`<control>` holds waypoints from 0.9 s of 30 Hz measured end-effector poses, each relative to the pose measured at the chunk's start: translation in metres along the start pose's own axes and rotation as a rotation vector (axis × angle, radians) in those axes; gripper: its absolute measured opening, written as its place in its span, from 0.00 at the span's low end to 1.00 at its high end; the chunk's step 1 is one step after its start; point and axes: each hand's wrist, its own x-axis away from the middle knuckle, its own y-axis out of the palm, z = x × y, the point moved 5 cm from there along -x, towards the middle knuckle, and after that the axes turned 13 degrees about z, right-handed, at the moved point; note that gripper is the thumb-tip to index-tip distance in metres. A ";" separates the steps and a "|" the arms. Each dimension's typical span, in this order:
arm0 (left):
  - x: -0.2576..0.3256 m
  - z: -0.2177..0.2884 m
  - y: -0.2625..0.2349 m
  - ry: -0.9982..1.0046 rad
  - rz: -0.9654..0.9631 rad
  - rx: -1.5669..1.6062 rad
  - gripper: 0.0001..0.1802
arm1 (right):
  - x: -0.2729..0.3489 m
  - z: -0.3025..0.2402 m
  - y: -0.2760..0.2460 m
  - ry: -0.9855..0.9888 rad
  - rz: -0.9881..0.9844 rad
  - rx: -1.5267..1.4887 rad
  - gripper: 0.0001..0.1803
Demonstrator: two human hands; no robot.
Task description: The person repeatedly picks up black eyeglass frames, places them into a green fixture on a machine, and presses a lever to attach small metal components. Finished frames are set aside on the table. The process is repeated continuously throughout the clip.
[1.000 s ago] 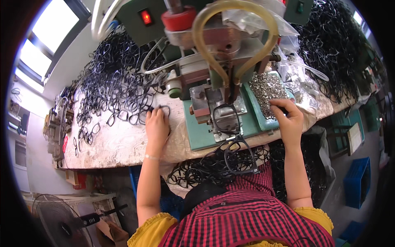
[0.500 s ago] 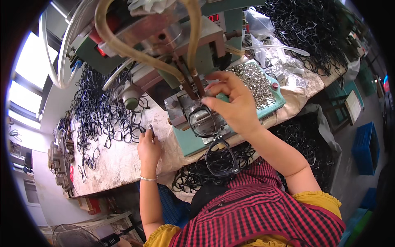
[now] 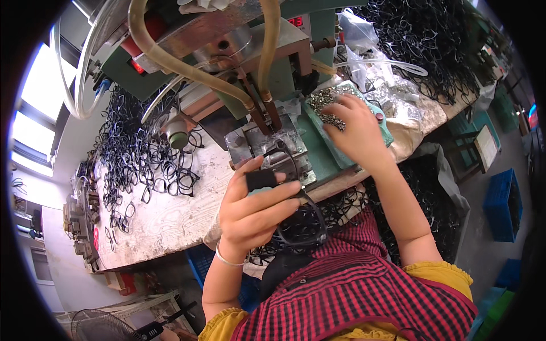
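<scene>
A black eyeglass frame (image 3: 310,219) hangs at the front of the machine's metal fixture (image 3: 273,145), its upper rim lying against the fixture. My left hand (image 3: 253,207), with a black band round one finger, is closed at the frame's middle; its thumb is hidden. Above the fixture, two brown-tipped electrodes (image 3: 264,116) point down. To the right, my right hand (image 3: 358,131) reaches into a green tray (image 3: 384,129) of small shiny metal parts (image 3: 324,99). Thumb and fingers are apart, with parts visible between them; whether any is pinched at the hidden fingertips cannot be seen.
Tangled dark eyeglass frames (image 3: 153,165) cover the left of the worn table (image 3: 170,221); another heap (image 3: 421,45) lies at the far right. More frames lie below the table edge. Hoses (image 3: 182,68) loop over the machine. A blue crate (image 3: 503,204) stands on the floor at right.
My right hand has left the fixture and moved right to the tray. My left hand has come from the table top to the eyeglass frame.
</scene>
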 end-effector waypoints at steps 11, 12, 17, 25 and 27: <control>-0.003 -0.011 -0.004 -0.034 -0.102 0.071 0.14 | 0.010 0.017 0.024 -0.306 -0.022 -0.021 0.08; 0.003 -0.010 -0.004 -0.044 -0.092 0.061 0.15 | 0.007 0.014 0.030 -0.318 -0.096 0.001 0.08; 0.061 0.027 -0.021 -0.155 0.096 -0.268 0.16 | 0.014 0.059 0.016 0.125 0.235 -0.183 0.08; 0.083 -0.081 -0.179 -0.440 0.257 -1.154 0.12 | 0.029 0.074 0.034 0.655 0.344 -0.848 0.07; 0.093 -0.146 -0.201 -0.670 0.127 -1.457 0.24 | 0.015 0.052 0.042 0.555 0.287 -0.848 0.08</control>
